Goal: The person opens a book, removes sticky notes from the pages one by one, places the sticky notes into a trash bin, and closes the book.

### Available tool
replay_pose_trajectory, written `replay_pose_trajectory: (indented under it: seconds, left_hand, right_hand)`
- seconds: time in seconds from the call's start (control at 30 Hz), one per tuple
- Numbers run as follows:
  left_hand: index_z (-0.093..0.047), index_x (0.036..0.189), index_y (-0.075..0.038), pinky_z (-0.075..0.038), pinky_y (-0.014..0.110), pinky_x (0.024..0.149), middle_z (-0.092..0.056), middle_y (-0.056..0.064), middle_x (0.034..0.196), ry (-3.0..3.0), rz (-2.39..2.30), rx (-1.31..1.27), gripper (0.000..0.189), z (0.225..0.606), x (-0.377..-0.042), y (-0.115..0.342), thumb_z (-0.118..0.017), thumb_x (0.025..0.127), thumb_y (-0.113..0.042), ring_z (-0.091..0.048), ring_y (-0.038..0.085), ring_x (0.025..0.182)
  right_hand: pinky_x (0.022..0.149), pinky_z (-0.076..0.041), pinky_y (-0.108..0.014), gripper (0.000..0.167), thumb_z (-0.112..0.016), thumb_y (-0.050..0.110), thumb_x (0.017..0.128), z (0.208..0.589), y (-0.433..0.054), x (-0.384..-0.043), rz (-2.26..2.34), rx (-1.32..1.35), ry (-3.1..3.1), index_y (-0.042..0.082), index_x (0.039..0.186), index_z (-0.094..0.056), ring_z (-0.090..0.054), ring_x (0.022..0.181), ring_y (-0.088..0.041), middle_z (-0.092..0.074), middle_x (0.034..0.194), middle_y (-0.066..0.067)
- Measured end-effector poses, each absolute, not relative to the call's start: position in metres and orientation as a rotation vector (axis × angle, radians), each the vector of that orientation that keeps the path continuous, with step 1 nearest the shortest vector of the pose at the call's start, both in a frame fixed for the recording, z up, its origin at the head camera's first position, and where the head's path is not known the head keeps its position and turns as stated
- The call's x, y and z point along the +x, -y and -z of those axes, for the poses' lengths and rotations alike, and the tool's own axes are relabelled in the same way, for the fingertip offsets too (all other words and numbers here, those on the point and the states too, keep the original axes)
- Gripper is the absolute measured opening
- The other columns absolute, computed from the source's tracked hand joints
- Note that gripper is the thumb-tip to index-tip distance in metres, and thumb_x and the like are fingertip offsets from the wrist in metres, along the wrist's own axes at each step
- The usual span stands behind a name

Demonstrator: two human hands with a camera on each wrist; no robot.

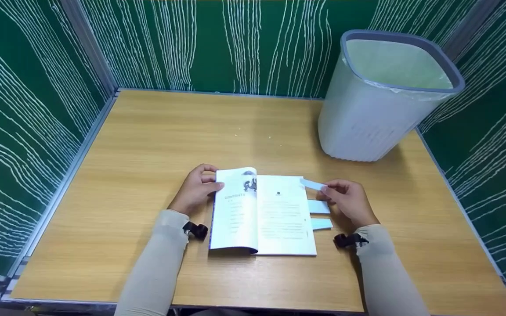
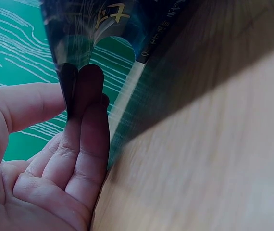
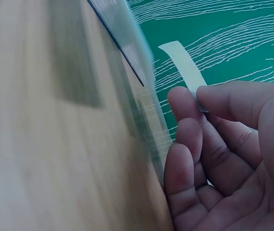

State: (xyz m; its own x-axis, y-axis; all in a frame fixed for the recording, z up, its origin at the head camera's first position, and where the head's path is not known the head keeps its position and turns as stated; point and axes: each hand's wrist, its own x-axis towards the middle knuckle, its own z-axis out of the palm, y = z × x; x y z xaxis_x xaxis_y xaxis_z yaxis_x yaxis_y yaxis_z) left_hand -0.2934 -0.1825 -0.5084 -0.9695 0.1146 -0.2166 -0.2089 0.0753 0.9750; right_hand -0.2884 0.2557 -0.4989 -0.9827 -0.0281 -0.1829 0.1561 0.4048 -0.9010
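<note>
An open book (image 1: 283, 215) lies on the table, its left page headed "CONTENTS". My left hand (image 1: 198, 188) holds the left edge, thumb on the page and fingers behind the dark cover (image 2: 69, 38), which is raised off the wood in the left wrist view. Between thumb and forefinger, my right hand (image 1: 348, 202) pinches one end of a pale blue paper strip (image 1: 312, 184); its other end overlaps the right page's upper corner. In the right wrist view the strip (image 3: 182, 62) bends slightly. Two more strips, an upper one (image 1: 319, 206) and a lower one (image 1: 322, 224), jut from the book's right side.
A white lined bin (image 1: 367, 114) with a grey rim stands at the back right of the wooden table (image 1: 169, 131). Tiny white specks dot the wood behind the book. Green panels (image 1: 209, 44) with white streaks enclose the back and both sides.
</note>
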Motion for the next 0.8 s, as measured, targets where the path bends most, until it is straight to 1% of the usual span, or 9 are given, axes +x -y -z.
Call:
replay_pose_trajectory:
  seconds: [0.13,0.27,0.53,0.8]
  left_hand:
    - [-0.052,0.133,-0.013,-0.057,0.032,0.079,-0.076,0.012,0.112,-2.106,-2.001,-0.090,0.045,0.509,-0.293,0.183,-0.074,0.094,-0.005,-0.074,0.026,0.095]
    - [-0.053,0.132,-0.013,-0.057,0.033,0.079,-0.076,0.012,0.112,-2.106,-2.003,-0.080,0.044,0.508,-0.292,0.183,-0.075,0.094,-0.006,-0.074,0.028,0.097]
    - [-0.054,0.131,-0.017,-0.057,0.035,0.081,-0.076,0.009,0.112,-2.127,-1.958,-0.141,0.044,0.505,-0.290,0.185,-0.076,0.094,-0.010,-0.073,0.027,0.099]
    - [-0.054,0.131,-0.015,-0.057,0.034,0.080,-0.076,0.009,0.112,-2.119,-1.973,-0.111,0.043,0.504,-0.290,0.183,-0.075,0.094,-0.009,-0.074,0.027,0.098]
  right_hand:
    - [0.078,-0.061,-0.029,0.030,-0.074,0.030,0.097,0.498,-0.254,-0.288,1.678,0.120,-2.486,0.005,0.114,-0.069,-0.076,0.096,-0.021,-0.078,0.105,-0.013]
    - [0.076,-0.059,-0.028,0.033,-0.078,0.034,0.094,0.494,-0.251,-0.286,1.688,0.176,-2.501,0.007,0.111,-0.067,-0.075,0.092,-0.021,-0.078,0.104,-0.011]
    - [0.080,-0.060,-0.033,0.036,-0.079,0.041,0.092,0.489,-0.243,-0.284,1.690,0.188,-2.518,0.012,0.110,-0.069,-0.072,0.095,-0.025,-0.076,0.107,-0.008]
    - [0.080,-0.053,-0.034,0.034,-0.080,0.037,0.091,0.479,-0.241,-0.282,1.801,0.172,-2.574,0.009,0.107,-0.071,-0.063,0.095,-0.025,-0.072,0.105,-0.009]
